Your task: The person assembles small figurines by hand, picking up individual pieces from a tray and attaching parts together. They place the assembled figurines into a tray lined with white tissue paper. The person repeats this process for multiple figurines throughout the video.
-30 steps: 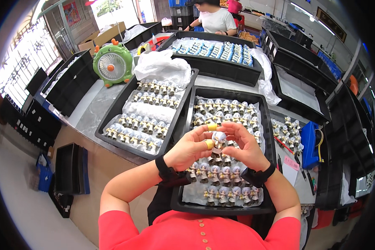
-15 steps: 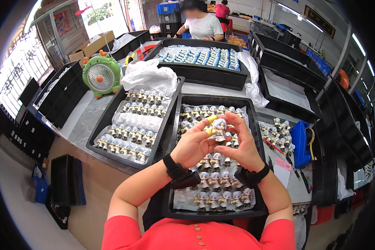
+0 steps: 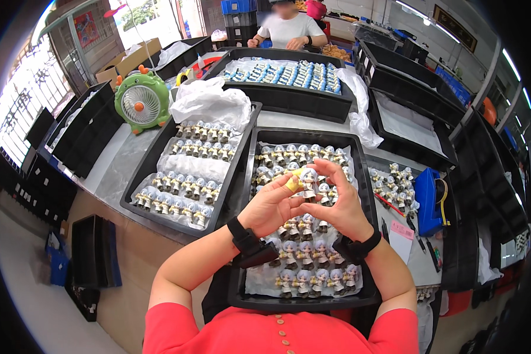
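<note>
Landmark: black rectangular plastic tray [image 3: 367,177] lined with white sheet, holding rows of small figurines.
Left hand [image 3: 269,205]: above the tray's middle, fingers closed on a small yellow piece [image 3: 293,182].
Right hand [image 3: 338,203]: beside the left, pinching a small grey-haired figurine [image 3: 308,180] over the tray.
Green round desk fan [image 3: 141,102]: far left of the tray.

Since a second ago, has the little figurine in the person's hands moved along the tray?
Cannot tell for sure: the camera shifted. The figurine stays between the left hand and right hand, above the middle rows of the black tray.
</note>
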